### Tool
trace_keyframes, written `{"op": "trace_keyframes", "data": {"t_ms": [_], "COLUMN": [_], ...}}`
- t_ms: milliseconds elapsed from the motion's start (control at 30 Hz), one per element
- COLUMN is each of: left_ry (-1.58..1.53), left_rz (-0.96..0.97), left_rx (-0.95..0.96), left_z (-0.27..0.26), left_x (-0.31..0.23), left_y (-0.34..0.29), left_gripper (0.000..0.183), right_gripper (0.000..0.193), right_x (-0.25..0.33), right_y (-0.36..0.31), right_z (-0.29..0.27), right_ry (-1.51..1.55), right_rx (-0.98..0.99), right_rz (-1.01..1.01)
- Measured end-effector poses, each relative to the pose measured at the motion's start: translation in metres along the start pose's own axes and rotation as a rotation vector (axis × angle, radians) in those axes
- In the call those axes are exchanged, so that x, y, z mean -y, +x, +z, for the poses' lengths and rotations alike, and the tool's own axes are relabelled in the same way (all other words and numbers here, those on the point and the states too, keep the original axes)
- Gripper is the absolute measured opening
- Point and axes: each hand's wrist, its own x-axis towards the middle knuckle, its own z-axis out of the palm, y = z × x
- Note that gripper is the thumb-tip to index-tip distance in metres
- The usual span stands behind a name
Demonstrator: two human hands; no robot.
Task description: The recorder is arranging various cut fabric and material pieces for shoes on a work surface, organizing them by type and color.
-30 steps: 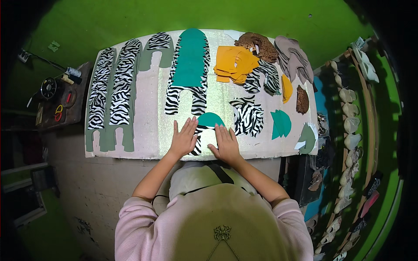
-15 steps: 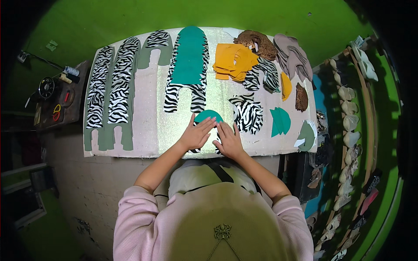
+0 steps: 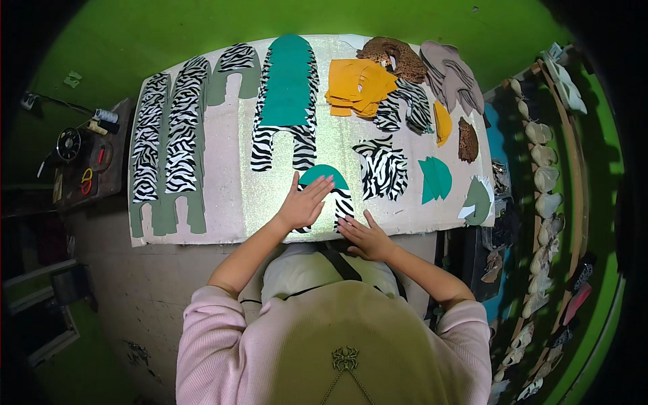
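At the near edge of the table, a half-round green fabric piece (image 3: 325,175) lies over the curved top of a U-shaped zebra-print piece (image 3: 344,204). My left hand (image 3: 302,204) rests flat across their left side, fingers stretched out onto the green piece and covering much of the print's left leg. My right hand (image 3: 368,238) is lower, its fingers apart, with the fingertips at the bottom of the right zebra leg. Just beyond lies a long overlapping row of green pieces (image 3: 287,84) on zebra-print pieces (image 3: 262,150).
Zebra and olive strips (image 3: 181,155) lie at the left. To the right are a zebra pile (image 3: 385,172), green half-rounds (image 3: 435,179), yellow pieces (image 3: 358,84) and brown spotted pieces (image 3: 405,61). A side table (image 3: 91,162) holds thread spools and scissors; racks of shoe-like items (image 3: 543,179) line the right wall.
My right hand has slid down and slightly right, from the green piece to the bottom of the zebra leg, uncovering that leg. The left hand stays nearly in place.
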Motion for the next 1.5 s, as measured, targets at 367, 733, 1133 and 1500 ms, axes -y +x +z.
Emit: {"op": "trace_keyframes", "data": {"t_ms": [367, 733, 1133, 1500], "left_ry": [-0.012, 0.094, 0.006, -0.180], "left_rz": [-0.030, -0.030, 0.361, 0.504], "left_rx": [0.069, 0.124, 0.315, 0.441], "left_z": [0.007, -0.011, -0.032, -0.034], "left_x": [0.004, 0.035, 0.072, 0.056], "left_y": [-0.005, -0.014, -0.014, -0.054], "left_gripper": [0.057, 0.063, 0.065, 0.067], "right_gripper": [0.076, 0.070, 0.068, 0.068], "right_x": [-0.011, -0.008, -0.007, -0.006], "right_y": [0.108, 0.110, 0.112, 0.112], "right_z": [0.008, 0.011, 0.011, 0.010], "right_ry": [0.305, 0.095, 0.083, 0.087], "right_rx": [-0.414, -0.339, -0.354, -0.352], "right_rz": [0.309, 0.318, 0.333, 0.336]}}
